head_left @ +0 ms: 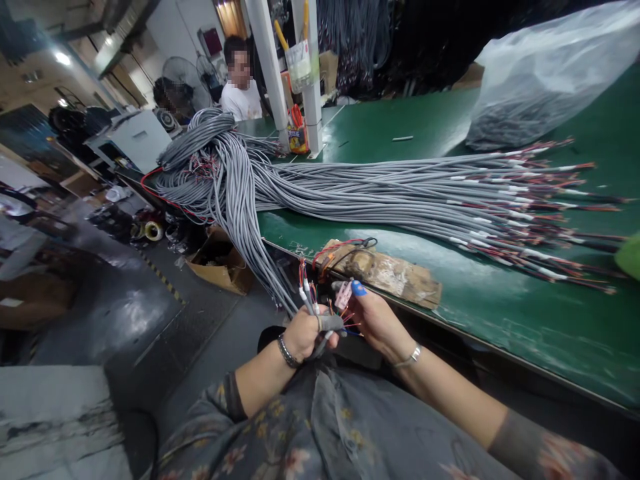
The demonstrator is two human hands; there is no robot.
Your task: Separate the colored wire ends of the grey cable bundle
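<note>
My left hand (305, 331) is closed around the ends of a few grey cables (260, 267), whose stripped red and coloured wires stick up above my fist. My right hand (373, 317), with a blue fingertip cover (359, 288) on the thumb, pinches a small pale connector (343, 295) against those wire ends. The cables I hold hang down from a big bundle of grey cables (380, 193) lying across the green table (525, 313). Both hands hover over my lap, just off the table's front edge.
A worn taped wooden block (385, 270) with red and black leads sits at the table edge. A clear plastic bag (540, 80) of parts lies at the far right. A cardboard box (220, 263) stands on the floor. Another person (241, 83) sits at the table's far end.
</note>
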